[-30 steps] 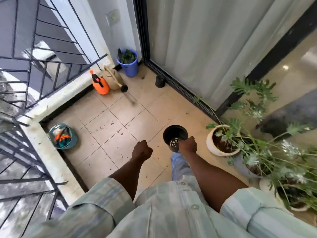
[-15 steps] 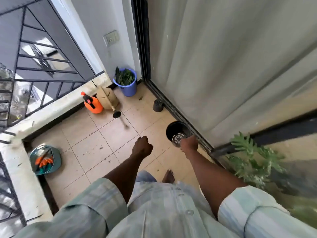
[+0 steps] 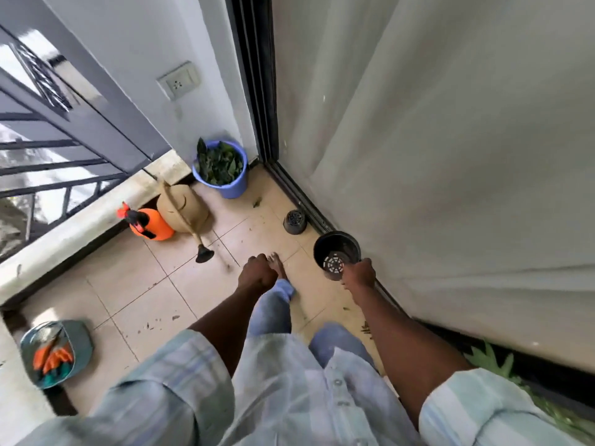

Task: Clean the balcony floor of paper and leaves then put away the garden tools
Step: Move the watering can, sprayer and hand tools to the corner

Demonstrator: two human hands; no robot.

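Note:
My right hand grips the rim of an empty black plastic pot and carries it above the tiled floor, close to the sliding door track. My left hand is curled into a fist over the floor and holds nothing. Ahead in the corner stands a blue bucket filled with green leaves. A tan watering can and an orange sprayer sit beside it. Small leaf bits are scattered over the tiles.
A small black pot lies upside down by the door track. A teal tub with orange gloves sits at the lower left by the ledge and railing. A white curtain fills the right. Green plant leaves show at the lower right.
I have walked forward toward the corner with the black pot in my right hand. The potted plants on the right have dropped almost out of view, and the blue bucket is nearer.

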